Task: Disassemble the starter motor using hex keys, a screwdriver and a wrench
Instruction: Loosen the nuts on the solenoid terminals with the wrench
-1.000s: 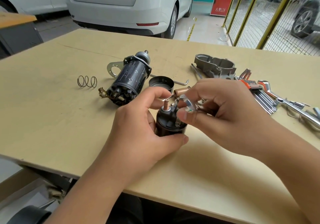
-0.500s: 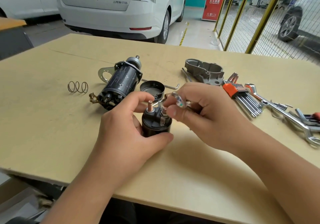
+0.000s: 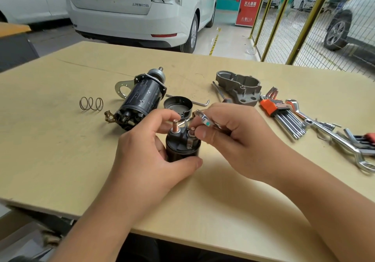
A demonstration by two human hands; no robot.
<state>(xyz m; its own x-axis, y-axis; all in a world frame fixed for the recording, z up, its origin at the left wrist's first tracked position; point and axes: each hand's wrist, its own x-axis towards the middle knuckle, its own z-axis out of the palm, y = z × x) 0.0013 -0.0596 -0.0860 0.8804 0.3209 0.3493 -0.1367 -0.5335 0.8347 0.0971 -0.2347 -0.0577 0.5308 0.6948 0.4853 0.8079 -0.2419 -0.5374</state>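
The right hand (image 3: 233, 138) now carries the wrench (image 3: 205, 118) head higher and further back than a second ago, above and behind the right-hand terminal stud (image 3: 192, 133) of the solenoid (image 3: 182, 146) instead of directly over it. That stud and its nut are exposed. The right thumb tip now rests against the stud's side.

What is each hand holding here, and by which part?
The left hand grips the black solenoid around its cylindrical body. The right hand holds a small wrench by its shank, head free.
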